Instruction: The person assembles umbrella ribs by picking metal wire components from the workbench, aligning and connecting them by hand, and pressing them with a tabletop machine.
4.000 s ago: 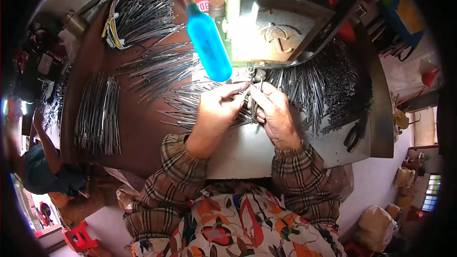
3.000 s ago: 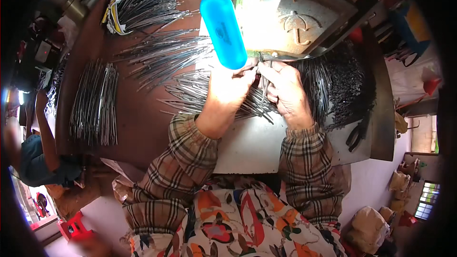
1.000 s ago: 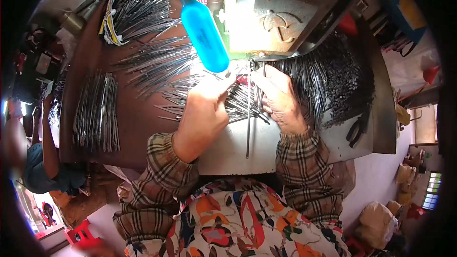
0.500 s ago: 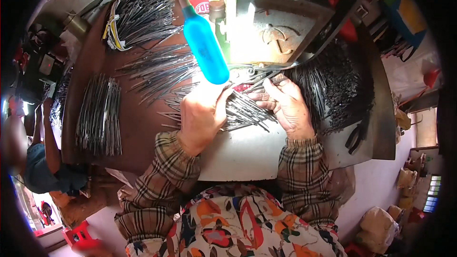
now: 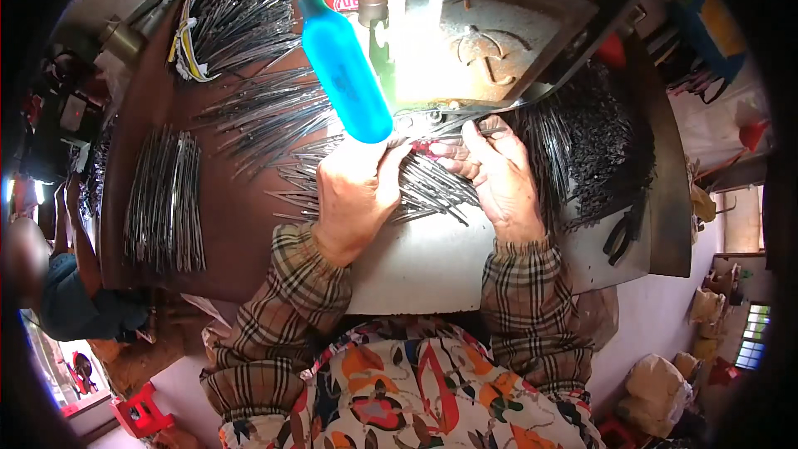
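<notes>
We list: one left hand (image 5: 353,199), one right hand (image 5: 505,187), two plaid sleeves (image 5: 312,278), one machine head (image 5: 519,25), one blue bottle-shaped fitting (image 5: 345,75), four bunches of dark rods (image 5: 438,189) left and centre, one co-worker (image 5: 79,299), one red stool (image 5: 141,411); the right-hand heap (image 5: 607,154) we cannot count.
</notes>
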{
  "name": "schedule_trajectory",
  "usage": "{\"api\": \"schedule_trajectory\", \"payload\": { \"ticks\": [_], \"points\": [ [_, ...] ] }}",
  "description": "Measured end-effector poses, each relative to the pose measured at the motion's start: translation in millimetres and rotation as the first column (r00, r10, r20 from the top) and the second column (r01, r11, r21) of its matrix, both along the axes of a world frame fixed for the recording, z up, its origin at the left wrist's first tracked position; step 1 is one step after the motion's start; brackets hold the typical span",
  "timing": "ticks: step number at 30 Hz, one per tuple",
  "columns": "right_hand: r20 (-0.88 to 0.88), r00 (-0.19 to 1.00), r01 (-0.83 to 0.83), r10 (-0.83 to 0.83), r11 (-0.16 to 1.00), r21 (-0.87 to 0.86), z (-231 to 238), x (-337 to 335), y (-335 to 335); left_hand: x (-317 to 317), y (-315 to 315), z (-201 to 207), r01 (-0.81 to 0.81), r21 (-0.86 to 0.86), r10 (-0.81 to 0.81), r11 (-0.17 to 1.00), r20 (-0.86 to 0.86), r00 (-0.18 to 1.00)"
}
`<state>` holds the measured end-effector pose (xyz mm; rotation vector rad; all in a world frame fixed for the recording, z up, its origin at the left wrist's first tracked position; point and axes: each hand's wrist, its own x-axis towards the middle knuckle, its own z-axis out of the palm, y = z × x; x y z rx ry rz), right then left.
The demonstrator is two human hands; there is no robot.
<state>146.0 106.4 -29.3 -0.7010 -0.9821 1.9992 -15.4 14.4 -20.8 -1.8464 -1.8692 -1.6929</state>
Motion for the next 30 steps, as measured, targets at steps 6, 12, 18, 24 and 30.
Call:
{"api": "schedule_trajectory", "payload": {
  "ticks": [6, 12, 18, 24, 30],
  "points": [
    [-0.026, 0.999, 0.028, -0.029, 0.999, -0.015, -1.9, -0.4, -0.4, -1.2, -1.0, -1.5, -0.009, -0.025, 0.009, 1.000, 0.003, 1.000],
    [-0.030, 0.999, 0.030, -0.029, 0.999, 0.025, 0.0, -0.6, -1.7, 0.0, 0.3, -2.6, 0.017, -0.017, -0.016, 1.000, 0.029, 0.999],
    [-0.029, 0.997, 0.078, -0.077, 0.997, 0.025, -5.3, -5.7, -3.5, 0.8, 0.2, -3.4, 0.009, -0.014, -0.009, 1.000, -0.014, 1.000],
    [-0.093, 0.963, 0.256, -0.252, 0.966, 0.036, -13.4, -10.2, 2.0, -1.7, 13.9, -5.7, 0.062, -0.022, -0.064, 0.998, -0.090, 0.994],
    [-0.074, 0.955, 0.291, -0.288, 0.956, 0.033, -9.5, -11.0, 5.3, -5.4, 22.9, -16.4, 0.161, -0.017, -0.160, 0.987, 0.023, 0.987]
  ]
}}
